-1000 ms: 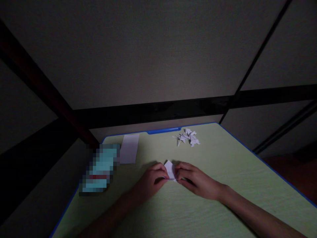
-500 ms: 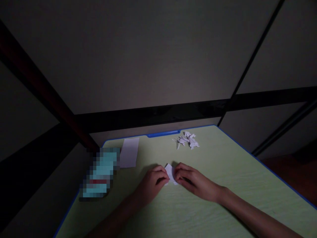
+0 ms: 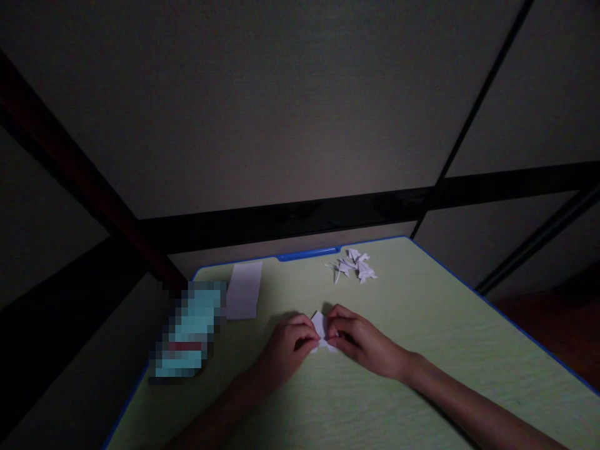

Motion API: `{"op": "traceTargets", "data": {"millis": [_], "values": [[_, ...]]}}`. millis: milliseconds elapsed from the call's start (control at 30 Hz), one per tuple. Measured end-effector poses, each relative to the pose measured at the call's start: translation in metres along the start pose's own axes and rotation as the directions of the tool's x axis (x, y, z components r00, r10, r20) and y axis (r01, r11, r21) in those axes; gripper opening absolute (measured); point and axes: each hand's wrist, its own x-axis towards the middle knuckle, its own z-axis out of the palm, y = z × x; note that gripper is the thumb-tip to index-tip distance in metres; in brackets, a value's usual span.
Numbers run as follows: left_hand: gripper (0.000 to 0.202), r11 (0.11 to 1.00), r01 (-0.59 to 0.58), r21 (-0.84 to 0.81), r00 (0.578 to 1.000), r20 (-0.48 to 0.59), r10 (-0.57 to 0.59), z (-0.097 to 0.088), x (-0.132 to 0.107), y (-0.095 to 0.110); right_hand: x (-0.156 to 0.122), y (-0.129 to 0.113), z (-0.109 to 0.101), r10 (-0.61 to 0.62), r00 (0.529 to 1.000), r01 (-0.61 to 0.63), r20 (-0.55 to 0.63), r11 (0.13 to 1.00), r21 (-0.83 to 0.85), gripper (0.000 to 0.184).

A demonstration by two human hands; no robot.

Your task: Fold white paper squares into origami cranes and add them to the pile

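The left hand and right hand pinch a small white folded paper at the middle of the pale green desk, fingertips closer together than before.

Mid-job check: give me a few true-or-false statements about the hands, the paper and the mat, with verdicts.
1. The left hand and right hand both pinch the small white paper. True.
2. The pile of folded pieces lies nearer the person than the hands. False: it lies beyond them, near the far edge.
3. A flat white sheet lies on the green mat. True.
4. That sheet is right of the hands. False: it is to their left.
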Motion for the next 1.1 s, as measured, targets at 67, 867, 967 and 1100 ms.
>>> {"op": "traceTargets", "data": {"millis": [67,867,967,1100], "values": [[0.014,1.000,-0.006,-0.008,1.000,0.015,0.006,-0.0002,-0.0005,-0.0009,-0.0002,-0.0001,-0.0006,0.004,1.000,-0.004,0.005,1.000,-0.006,0.011],[0.016,0.998,-0.005,-0.062,0.999,0.038,0.007,-0.0022,-0.0019,-0.0001,-0.0024,0.0024,0.0006,0.004,1.000,-0.004,0.007,1.000,0.001,0.005],[0.014,0.997,-0.026,-0.071,0.998,0.053,0.029,-0.0034,-0.0030,-0.0026,-0.0024,0.0053,-0.0012,-0.008,1.000,0.007,0.026,0.999,0.033,0.003],[0.013,0.995,-0.087,-0.050,0.986,0.142,0.093,-0.0079,-0.0056,-0.0057,-0.0021,0.0097,-0.0069,-0.076,0.995,0.070,0.064,0.994,0.085,0.008]]}}
